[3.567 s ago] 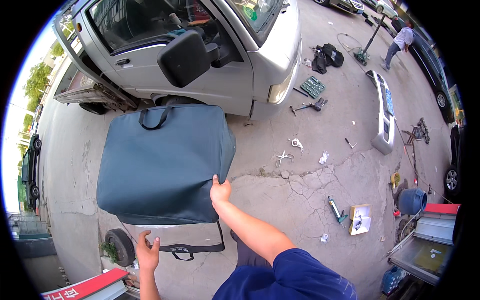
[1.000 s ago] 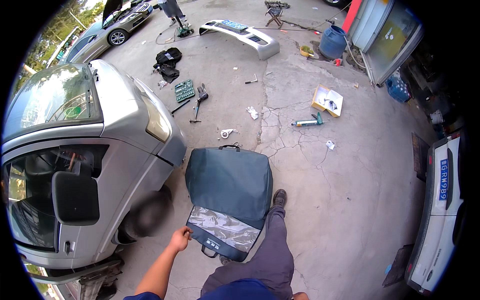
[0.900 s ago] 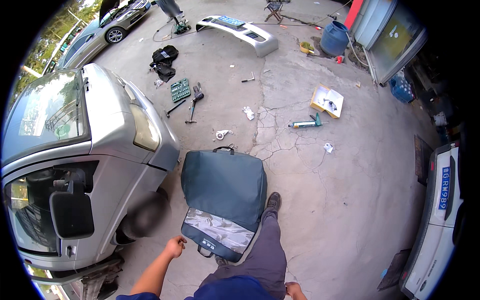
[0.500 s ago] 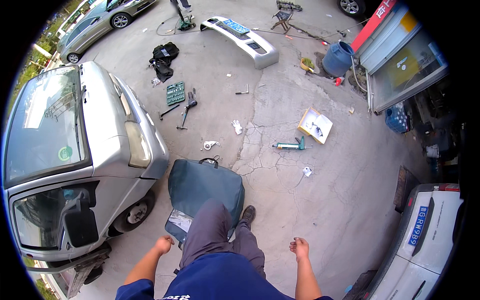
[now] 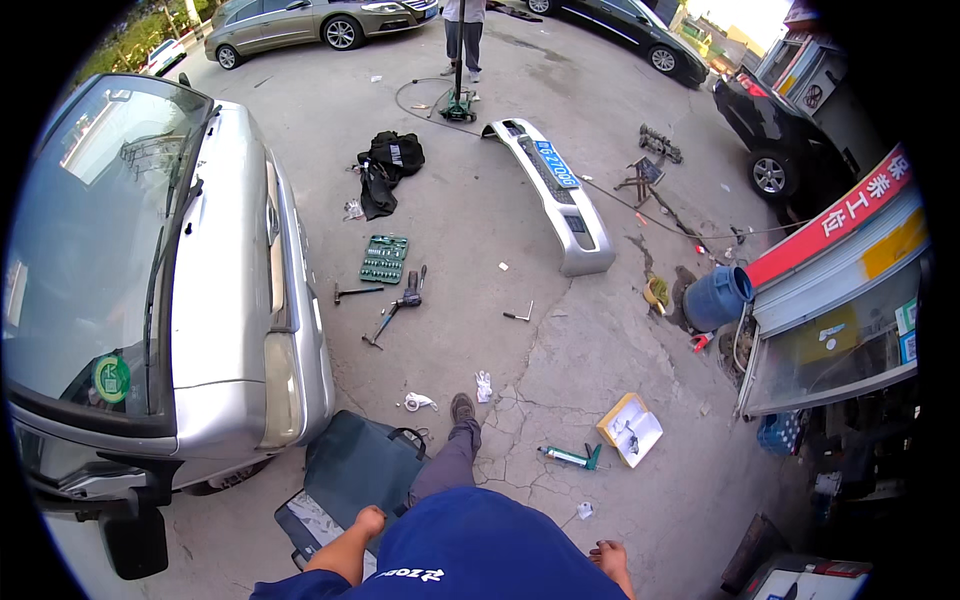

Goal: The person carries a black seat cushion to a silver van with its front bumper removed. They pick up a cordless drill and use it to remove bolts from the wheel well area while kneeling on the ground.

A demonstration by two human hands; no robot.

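Observation:
My left hand (image 5: 370, 520) hangs at my side with its fingers curled closed, above the dark grey-green bag (image 5: 360, 465) on the ground beside the silver van (image 5: 225, 260). No object shows in it. My right hand (image 5: 607, 556) hangs low at my other side, its fingers loosely curled, and nothing shows in it. It is nearest to a small crumpled white scrap (image 5: 585, 510) on the concrete. Ahead of it lie a green caulking gun (image 5: 570, 458) and an open yellow box (image 5: 632, 430) holding a small part. My foot stands past the bag, near a white glove (image 5: 484, 387).
Further ahead are a green socket set (image 5: 384, 259), a hammer (image 5: 356, 292), a power tool (image 5: 408, 297), an L-shaped wrench (image 5: 518, 316) and a black bag (image 5: 390, 160). A detached silver bumper (image 5: 555, 205) lies beyond. A person (image 5: 464, 40) stands by a floor jack (image 5: 457, 105). A blue barrel (image 5: 715, 298) stands right.
My view has tilted up and moved forward past the bag, and one foot has stepped ahead. The person by the jack shows more fully. Both hands still hang at my sides.

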